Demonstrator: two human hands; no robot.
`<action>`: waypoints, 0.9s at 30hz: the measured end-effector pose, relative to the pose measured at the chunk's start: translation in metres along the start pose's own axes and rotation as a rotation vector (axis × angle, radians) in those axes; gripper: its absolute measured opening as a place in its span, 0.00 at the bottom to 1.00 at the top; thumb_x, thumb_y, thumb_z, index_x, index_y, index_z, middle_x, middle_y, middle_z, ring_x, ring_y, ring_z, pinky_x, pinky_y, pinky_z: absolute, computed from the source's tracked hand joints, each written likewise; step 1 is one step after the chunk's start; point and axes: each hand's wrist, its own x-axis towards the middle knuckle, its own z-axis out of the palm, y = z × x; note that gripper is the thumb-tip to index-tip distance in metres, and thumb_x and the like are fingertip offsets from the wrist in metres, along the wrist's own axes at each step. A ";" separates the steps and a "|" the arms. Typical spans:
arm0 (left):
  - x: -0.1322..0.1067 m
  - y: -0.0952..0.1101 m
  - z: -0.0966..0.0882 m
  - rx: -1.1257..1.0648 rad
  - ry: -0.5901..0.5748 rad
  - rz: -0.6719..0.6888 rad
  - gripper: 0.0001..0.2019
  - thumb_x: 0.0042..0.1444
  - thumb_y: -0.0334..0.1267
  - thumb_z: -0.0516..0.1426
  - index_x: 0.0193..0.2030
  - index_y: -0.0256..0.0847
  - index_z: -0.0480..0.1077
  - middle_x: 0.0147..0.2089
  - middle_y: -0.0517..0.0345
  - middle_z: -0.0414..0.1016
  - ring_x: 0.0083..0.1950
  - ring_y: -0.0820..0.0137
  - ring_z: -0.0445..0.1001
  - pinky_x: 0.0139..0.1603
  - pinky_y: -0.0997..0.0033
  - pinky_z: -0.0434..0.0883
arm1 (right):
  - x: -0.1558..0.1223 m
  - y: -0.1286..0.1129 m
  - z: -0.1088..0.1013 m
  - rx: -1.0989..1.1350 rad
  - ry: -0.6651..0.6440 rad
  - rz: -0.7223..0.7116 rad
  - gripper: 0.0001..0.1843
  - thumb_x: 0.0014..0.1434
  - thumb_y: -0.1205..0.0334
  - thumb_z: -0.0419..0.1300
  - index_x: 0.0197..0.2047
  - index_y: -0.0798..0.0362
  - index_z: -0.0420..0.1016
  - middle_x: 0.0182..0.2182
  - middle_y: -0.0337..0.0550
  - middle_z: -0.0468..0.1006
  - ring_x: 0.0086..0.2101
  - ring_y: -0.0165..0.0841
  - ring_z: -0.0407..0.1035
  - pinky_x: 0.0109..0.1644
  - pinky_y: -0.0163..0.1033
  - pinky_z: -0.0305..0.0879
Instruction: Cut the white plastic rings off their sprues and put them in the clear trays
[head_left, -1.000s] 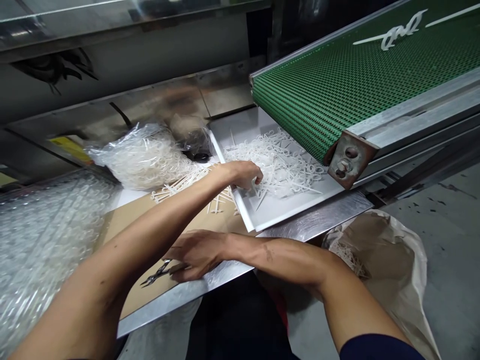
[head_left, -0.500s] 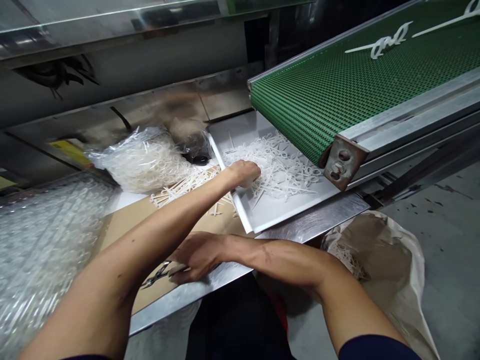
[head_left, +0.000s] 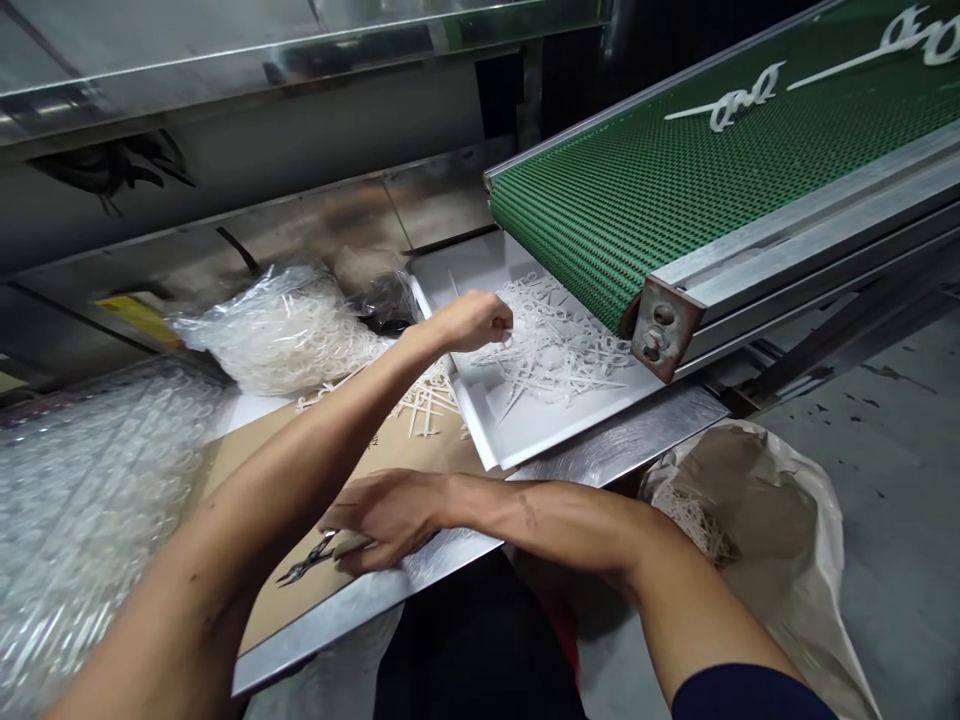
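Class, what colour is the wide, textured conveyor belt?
The wide, textured conveyor belt is green, clearest in the head view.

A dark navy sleeve [head_left: 739, 693] — short (above the elbow) — and black clothing [head_left: 476, 645] lower down.

Pliers [head_left: 306, 562] shiny metal. Looped pieces [head_left: 551, 345] smooth plastic. Tray [head_left: 517, 430] smooth plastic. Conveyor belt [head_left: 630, 195] rough-textured. Cardboard [head_left: 427, 455] matt. Tabletop [head_left: 622, 440] scuffed, glossy metal.

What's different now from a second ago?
The left hand rose a little from the pile of white plastic pieces in the tray; I can't tell whether it picked one up. The looped white pieces on the green conveyor belt slid down toward its lower end. The right hand still holds the pliers at the table edge.
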 end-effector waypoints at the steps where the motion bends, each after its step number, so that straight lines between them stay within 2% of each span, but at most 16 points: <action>1: -0.006 0.000 -0.008 -0.043 0.057 -0.002 0.07 0.62 0.37 0.61 0.41 0.38 0.80 0.38 0.57 0.81 0.38 0.72 0.74 0.41 0.73 0.65 | 0.000 0.001 0.002 -0.019 0.003 -0.011 0.11 0.67 0.54 0.61 0.46 0.53 0.74 0.45 0.49 0.82 0.49 0.42 0.76 0.55 0.42 0.70; 5: -0.043 -0.006 -0.031 -0.216 0.254 -0.068 0.11 0.63 0.45 0.62 0.45 0.39 0.79 0.42 0.58 0.81 0.41 0.71 0.75 0.42 0.73 0.67 | 0.000 0.007 0.009 -0.072 0.002 -0.052 0.18 0.69 0.51 0.59 0.53 0.57 0.74 0.46 0.52 0.81 0.48 0.43 0.76 0.55 0.44 0.71; 7: -0.071 -0.013 -0.034 -0.290 0.328 -0.120 0.12 0.64 0.46 0.61 0.46 0.40 0.79 0.42 0.59 0.82 0.41 0.70 0.75 0.42 0.73 0.68 | 0.000 0.010 0.011 -0.092 -0.001 -0.071 0.21 0.69 0.50 0.58 0.56 0.58 0.73 0.48 0.53 0.81 0.49 0.43 0.76 0.55 0.45 0.71; 9: -0.107 -0.024 -0.028 -0.335 0.397 -0.180 0.14 0.64 0.48 0.60 0.46 0.39 0.78 0.42 0.58 0.82 0.42 0.69 0.76 0.42 0.71 0.70 | -0.001 0.011 0.012 -0.112 0.003 -0.079 0.21 0.69 0.51 0.59 0.56 0.58 0.73 0.47 0.54 0.81 0.46 0.43 0.75 0.53 0.45 0.71; 11: -0.152 -0.035 -0.010 -0.373 0.468 -0.280 0.15 0.64 0.50 0.59 0.44 0.39 0.77 0.42 0.55 0.82 0.42 0.66 0.78 0.43 0.69 0.72 | -0.001 0.009 0.013 -0.124 0.008 -0.091 0.20 0.68 0.51 0.59 0.54 0.58 0.74 0.44 0.53 0.80 0.43 0.43 0.75 0.50 0.46 0.71; 14: -0.228 -0.041 0.037 -0.449 0.570 -0.536 0.14 0.61 0.51 0.60 0.39 0.42 0.77 0.42 0.55 0.83 0.45 0.62 0.79 0.47 0.65 0.74 | -0.003 0.002 0.013 -0.121 0.004 -0.125 0.15 0.66 0.54 0.59 0.50 0.57 0.74 0.40 0.52 0.79 0.39 0.42 0.72 0.47 0.47 0.70; 16: -0.273 -0.035 0.075 -0.458 0.596 -0.662 0.13 0.61 0.51 0.59 0.40 0.44 0.77 0.43 0.54 0.83 0.47 0.59 0.80 0.49 0.62 0.75 | -0.004 -0.003 0.014 -0.100 -0.001 -0.157 0.15 0.65 0.56 0.59 0.49 0.56 0.74 0.39 0.51 0.79 0.39 0.42 0.71 0.48 0.48 0.70; 18: -0.307 -0.023 0.109 -0.465 0.595 -0.729 0.13 0.64 0.49 0.56 0.42 0.44 0.77 0.45 0.54 0.84 0.48 0.59 0.81 0.50 0.61 0.76 | -0.005 -0.007 0.016 -0.064 -0.004 -0.194 0.15 0.64 0.55 0.59 0.50 0.56 0.74 0.42 0.53 0.79 0.43 0.44 0.71 0.53 0.51 0.69; 20: -0.325 -0.011 0.133 -0.465 0.597 -0.764 0.12 0.65 0.47 0.55 0.42 0.44 0.76 0.46 0.53 0.83 0.49 0.61 0.80 0.54 0.60 0.76 | -0.005 -0.010 0.018 -0.016 -0.007 -0.226 0.17 0.64 0.56 0.60 0.51 0.57 0.74 0.46 0.56 0.79 0.48 0.46 0.71 0.58 0.53 0.68; 22: -0.333 -0.005 0.146 -0.444 0.601 -0.781 0.10 0.66 0.45 0.56 0.40 0.44 0.76 0.47 0.53 0.82 0.52 0.61 0.79 0.59 0.59 0.74 | -0.005 -0.011 0.019 0.043 -0.009 -0.239 0.18 0.63 0.58 0.60 0.54 0.57 0.73 0.49 0.58 0.79 0.51 0.46 0.70 0.61 0.55 0.67; 24: -0.336 -0.005 0.150 -0.414 0.595 -0.788 0.09 0.65 0.44 0.58 0.41 0.44 0.76 0.49 0.54 0.81 0.54 0.61 0.77 0.62 0.58 0.71 | -0.005 -0.012 0.019 0.107 -0.001 -0.228 0.20 0.62 0.60 0.59 0.57 0.56 0.72 0.50 0.57 0.79 0.54 0.47 0.71 0.62 0.56 0.67; 27: -0.344 -0.008 0.150 -0.360 0.578 -0.806 0.13 0.62 0.45 0.61 0.52 0.46 0.76 0.55 0.53 0.78 0.59 0.57 0.72 0.66 0.54 0.68 | -0.004 -0.014 0.014 0.214 0.048 -0.159 0.24 0.62 0.62 0.58 0.62 0.55 0.68 0.55 0.58 0.77 0.57 0.48 0.70 0.64 0.58 0.67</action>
